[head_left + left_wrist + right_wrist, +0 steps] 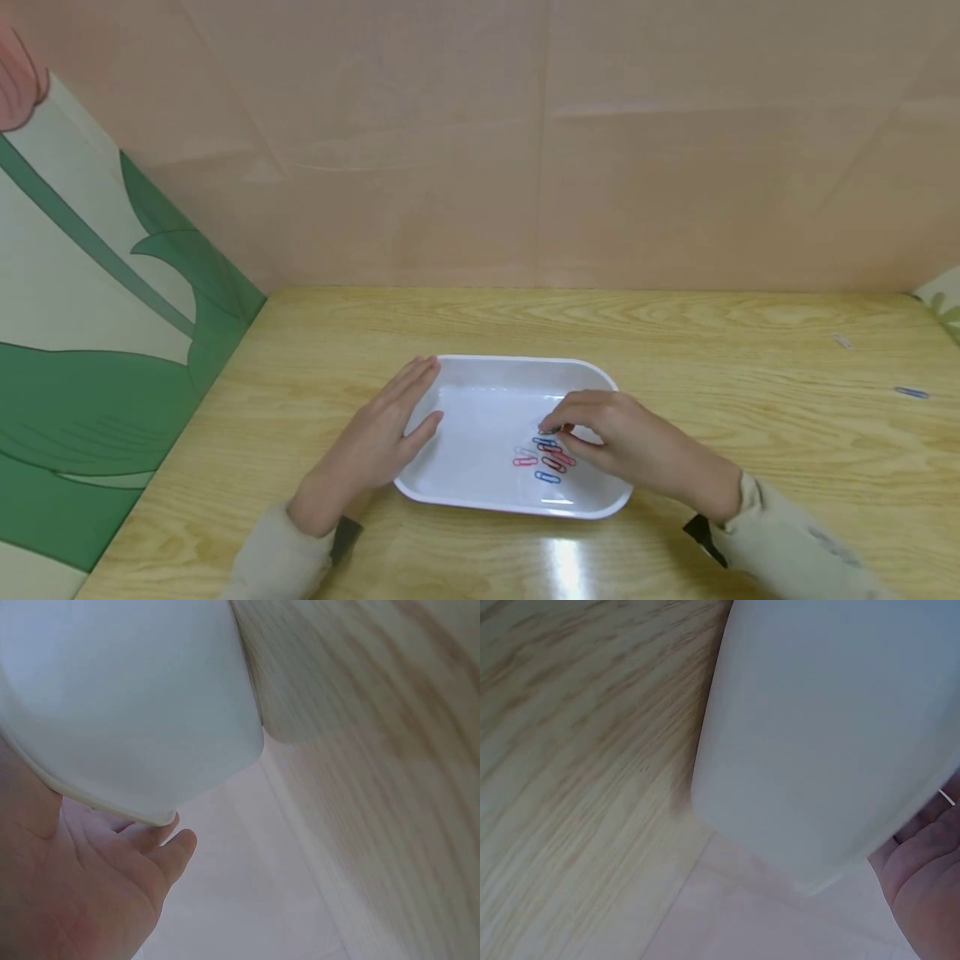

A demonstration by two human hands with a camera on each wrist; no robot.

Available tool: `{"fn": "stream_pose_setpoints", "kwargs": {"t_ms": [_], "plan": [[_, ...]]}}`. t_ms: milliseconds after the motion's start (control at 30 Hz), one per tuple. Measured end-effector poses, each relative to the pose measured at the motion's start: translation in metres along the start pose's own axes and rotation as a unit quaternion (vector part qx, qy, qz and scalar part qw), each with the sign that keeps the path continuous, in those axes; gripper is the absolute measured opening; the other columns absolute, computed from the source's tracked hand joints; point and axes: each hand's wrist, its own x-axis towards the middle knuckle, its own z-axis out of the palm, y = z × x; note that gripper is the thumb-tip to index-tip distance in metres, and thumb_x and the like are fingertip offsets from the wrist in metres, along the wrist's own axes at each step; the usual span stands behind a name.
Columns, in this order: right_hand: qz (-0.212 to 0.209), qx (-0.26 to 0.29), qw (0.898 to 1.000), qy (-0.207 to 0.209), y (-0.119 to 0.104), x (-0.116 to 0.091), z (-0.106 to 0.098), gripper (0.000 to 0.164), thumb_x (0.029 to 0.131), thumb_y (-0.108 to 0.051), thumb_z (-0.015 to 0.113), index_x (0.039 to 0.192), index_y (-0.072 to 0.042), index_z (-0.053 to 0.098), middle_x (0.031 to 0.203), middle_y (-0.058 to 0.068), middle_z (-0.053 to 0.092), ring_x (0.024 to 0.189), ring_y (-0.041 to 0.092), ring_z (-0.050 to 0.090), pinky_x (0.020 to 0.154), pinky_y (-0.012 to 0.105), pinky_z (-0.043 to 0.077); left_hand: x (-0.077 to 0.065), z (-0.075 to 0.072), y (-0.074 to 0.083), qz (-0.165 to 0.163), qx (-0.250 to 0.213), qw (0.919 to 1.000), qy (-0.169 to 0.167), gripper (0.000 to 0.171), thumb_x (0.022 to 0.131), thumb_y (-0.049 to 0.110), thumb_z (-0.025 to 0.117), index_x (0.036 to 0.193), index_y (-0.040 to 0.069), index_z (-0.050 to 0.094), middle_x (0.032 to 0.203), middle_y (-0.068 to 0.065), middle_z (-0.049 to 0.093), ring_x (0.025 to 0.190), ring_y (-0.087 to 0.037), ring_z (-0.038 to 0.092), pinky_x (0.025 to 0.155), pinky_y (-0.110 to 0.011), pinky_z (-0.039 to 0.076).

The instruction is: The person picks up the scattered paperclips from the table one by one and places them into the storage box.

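Observation:
In the head view a white tray (480, 504) with rounded corners stands on the wooden table. Several paper clips (548, 477), red, blue and pale, lie loosely grouped in its right half. My right hand (615, 429) reaches over the right rim and pinches a dark paper clip (551, 430) between thumb and fingertips, close above the others. With fingers extended, my left hand (382, 429) rests at the tray's left rim. The left wrist view has the left hand (90, 877) against the tray's outer wall (142, 705). Part of the right hand (926, 877) shows beyond the wall in the right wrist view.
At the table's right side lie a blue paper clip (911, 392) and a pale paper clip (842, 341). A plain pinkish-tan backdrop (540, 167) rises behind the table (750, 375). On the left stands a panel with green leaves (97, 400).

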Motion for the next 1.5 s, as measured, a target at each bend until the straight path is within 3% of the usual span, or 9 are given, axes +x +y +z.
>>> {"fn": "stream_pose_setpoints", "kwargs": {"t_ms": [267, 800, 1500], "plan": [[-0.014, 0.007, 1.000, -0.008, -0.005, 0.007, 0.008, 0.018, 0.085, 0.001, 0.073, 0.099, -0.010, 0.075, 0.092, -0.005, 0.073, 0.084, 0.001, 0.063, 0.074, 0.022, 0.058, 0.001, 0.000, 0.000, 0.008, 0.003, 1.0000, 0.004, 0.062, 0.098, 0.028, 0.062, 0.150, 0.001, 0.040, 0.158, -0.014, 0.038, 0.149, -0.032, 0.032, 0.121, -0.051, 0.031], [-0.049, -0.005, 0.998, -0.029, -0.008, 0.015, 0.030, 0.011, 0.086, -0.006, 0.074, 0.094, -0.014, 0.076, 0.086, -0.009, 0.072, 0.080, 0.000, 0.064, 0.075, 0.021, 0.056, 0.000, -0.001, 0.001, 0.010, 0.001, 0.9999, 0.009, 0.062, 0.097, 0.026, 0.063, 0.149, 0.001, 0.041, 0.157, -0.015, 0.040, 0.148, -0.033, 0.034, 0.120, -0.051, 0.032], [0.001, -0.019, 0.996, -0.091, -0.012, 0.012, 0.036, 0.019, 0.086, 0.000, 0.067, 0.096, -0.014, 0.077, 0.092, -0.008, 0.074, 0.089, 0.004, 0.068, 0.081, 0.027, 0.059, 0.000, -0.001, 0.001, 0.009, 0.001, 1.0000, 0.005, 0.062, 0.098, 0.027, 0.062, 0.150, 0.001, 0.041, 0.157, -0.016, 0.040, 0.149, -0.032, 0.033, 0.121, -0.051, 0.031]]}}
